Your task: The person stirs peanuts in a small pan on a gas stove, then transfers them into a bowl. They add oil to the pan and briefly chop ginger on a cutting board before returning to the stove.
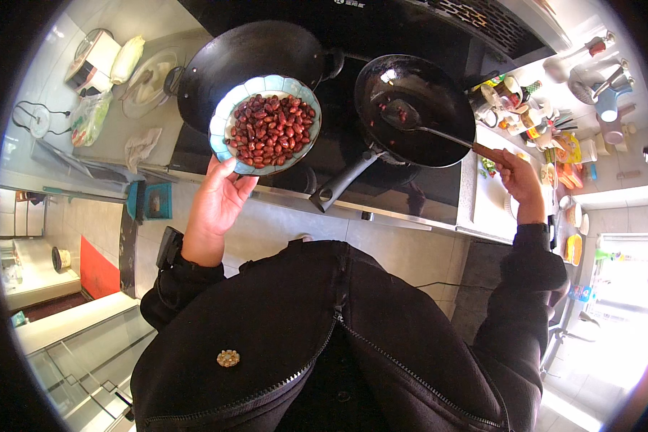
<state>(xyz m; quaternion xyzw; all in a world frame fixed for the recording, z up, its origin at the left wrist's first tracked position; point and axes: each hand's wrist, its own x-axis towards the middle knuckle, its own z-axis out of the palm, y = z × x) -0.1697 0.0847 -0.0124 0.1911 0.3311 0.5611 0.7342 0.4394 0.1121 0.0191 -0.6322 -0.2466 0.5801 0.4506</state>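
Note:
My left hand (pixel 220 194) holds a pale blue scalloped plate (pixel 220 116) by its near rim, thumb on top. Reddish-brown peanuts (pixel 272 129) fill the plate's middle. The plate is in front of a large dark wok (pixel 259 48) and hides part of it. In my right hand (pixel 520 181) is the wooden handle (pixel 491 155) of a metal spatula (pixel 402 114). The spatula's head lies inside a smaller black wok (pixel 434 86), with a few reddish bits around it. That wok's long black handle (pixel 348 178) points towards me, with no hand on it.
Both woks are on a black glass cooktop (pixel 437 189). Seasoning bottles and jars (pixel 524 113) crowd the right counter, with ladles (pixel 588 92) hanging above. On the left counter are a cabbage (pixel 127 59), a plastic bag of greens (pixel 90 119) and a cloth (pixel 141 147).

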